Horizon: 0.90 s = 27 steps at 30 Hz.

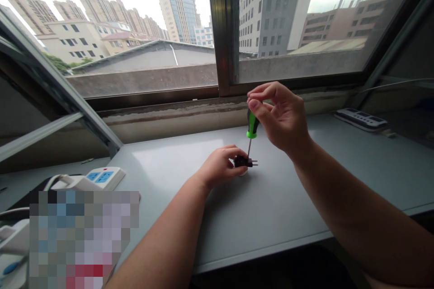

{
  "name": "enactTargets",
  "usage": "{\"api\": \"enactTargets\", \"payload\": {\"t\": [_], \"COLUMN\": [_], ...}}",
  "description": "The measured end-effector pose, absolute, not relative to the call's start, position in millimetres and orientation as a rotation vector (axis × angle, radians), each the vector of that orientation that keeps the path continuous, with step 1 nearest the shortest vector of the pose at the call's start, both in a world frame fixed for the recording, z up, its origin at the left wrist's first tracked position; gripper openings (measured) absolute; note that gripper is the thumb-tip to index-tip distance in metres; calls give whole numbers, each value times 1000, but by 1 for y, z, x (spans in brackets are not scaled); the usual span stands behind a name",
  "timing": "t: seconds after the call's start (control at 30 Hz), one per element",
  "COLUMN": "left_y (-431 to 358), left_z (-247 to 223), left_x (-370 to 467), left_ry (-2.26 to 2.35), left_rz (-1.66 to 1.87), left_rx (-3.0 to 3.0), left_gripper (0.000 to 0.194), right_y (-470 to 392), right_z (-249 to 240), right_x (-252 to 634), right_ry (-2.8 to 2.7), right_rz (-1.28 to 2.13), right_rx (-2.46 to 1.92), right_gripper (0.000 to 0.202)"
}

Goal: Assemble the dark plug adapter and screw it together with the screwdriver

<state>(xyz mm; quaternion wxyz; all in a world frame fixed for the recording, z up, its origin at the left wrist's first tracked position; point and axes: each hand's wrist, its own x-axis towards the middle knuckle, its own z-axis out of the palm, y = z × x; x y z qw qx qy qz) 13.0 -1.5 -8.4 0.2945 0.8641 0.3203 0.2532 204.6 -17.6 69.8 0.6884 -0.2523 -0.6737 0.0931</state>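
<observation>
A small black plug (pixel 241 161) with two metal pins pointing right is gripped between the thumb and fingers of my left hand (pixel 225 165), low over the desk. Under it shows the edge of a small white object (pixel 243 173), mostly hidden. My right hand (pixel 281 115) pinches the top of a green and black screwdriver (pixel 252 125) with thumb and fingertips. The screwdriver stands nearly upright, its shaft reaching down to the plug's upper side. Whether the tip sits in a screw is too small to tell.
The grey desk (pixel 271 207) runs up to the window wall. A white power strip (pixel 110 178) with blue sockets lies at the left, near a pixelated patch. Another white and dark power strip (pixel 361 119) lies at the back right. A metal frame (pixel 98 131) slants up at the left.
</observation>
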Motion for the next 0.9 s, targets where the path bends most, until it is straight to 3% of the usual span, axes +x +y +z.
{"api": "enactTargets", "payload": {"t": [0.13,0.33,0.5,0.57,0.77,0.9], "left_y": [-1,-1,-1,-2,-1,-1], "left_z": [-8,-8,-7,-7,-7,-7], "left_x": [14,13,14,14,12,13], "left_ry": [837,848,848,850,853,857], "left_rz": [677,669,658,653,656,654], "left_rx": [2297,2295,2280,2277,2270,2264], "left_gripper": [24,24,24,24,24,24], "right_y": [-24,-24,-30,-33,-31,-33], "right_z": [76,81,82,83,87,85], "right_x": [203,204,204,205,210,211], "right_ry": [-1606,-1565,-1617,-1653,-1648,-1670], "right_rz": [327,-14,204,249,-10,162], "right_rx": [-589,-690,-649,-658,-740,-708], "right_gripper": [11,18,6,10,10,10]}}
